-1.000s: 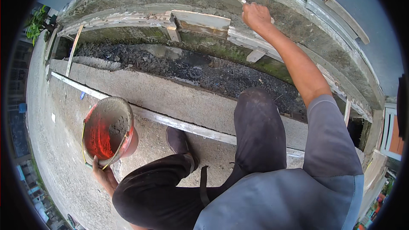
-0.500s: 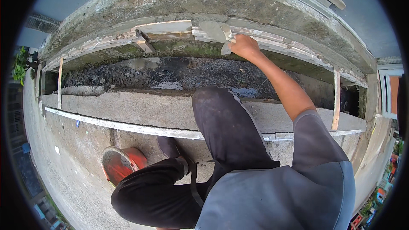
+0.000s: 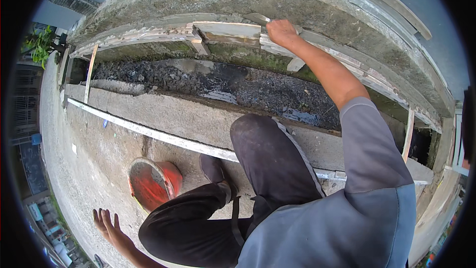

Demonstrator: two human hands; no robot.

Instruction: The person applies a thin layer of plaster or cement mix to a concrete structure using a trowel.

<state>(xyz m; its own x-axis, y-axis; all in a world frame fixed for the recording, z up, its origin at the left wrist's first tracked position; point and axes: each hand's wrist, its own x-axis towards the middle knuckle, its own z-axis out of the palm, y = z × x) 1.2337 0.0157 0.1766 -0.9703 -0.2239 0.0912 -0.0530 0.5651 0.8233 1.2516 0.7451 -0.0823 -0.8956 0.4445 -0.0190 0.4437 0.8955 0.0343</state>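
My right hand [image 3: 282, 33] is closed around the handle of a trowel at the far wall. The trowel's grey blade [image 3: 257, 18] points left from my fist and lies against the wet mortar along the ledge, just above a wooden form board [image 3: 225, 29]. My fist hides the handle. At the lower left my left hand [image 3: 110, 231] is raised with fingers spread, holding nothing. Nearest to it is a red bucket [image 3: 174, 176], smeared with grey mortar inside, standing on the concrete beside my bent leg.
A drainage ditch [image 3: 198, 82] with dark wet rubble runs between me and the wall. Wooden props [image 3: 91, 73] stand at its ends. A long whitish straight bar [image 3: 163, 138] crosses the near concrete slab, passing by my foot. Loose boards [image 3: 401, 11] lie on the upper ledge.
My right hand has moved the trowel up from the board's face to the mortar ledge. My left hand has come into view at the lower left. The view has turned and shifted.
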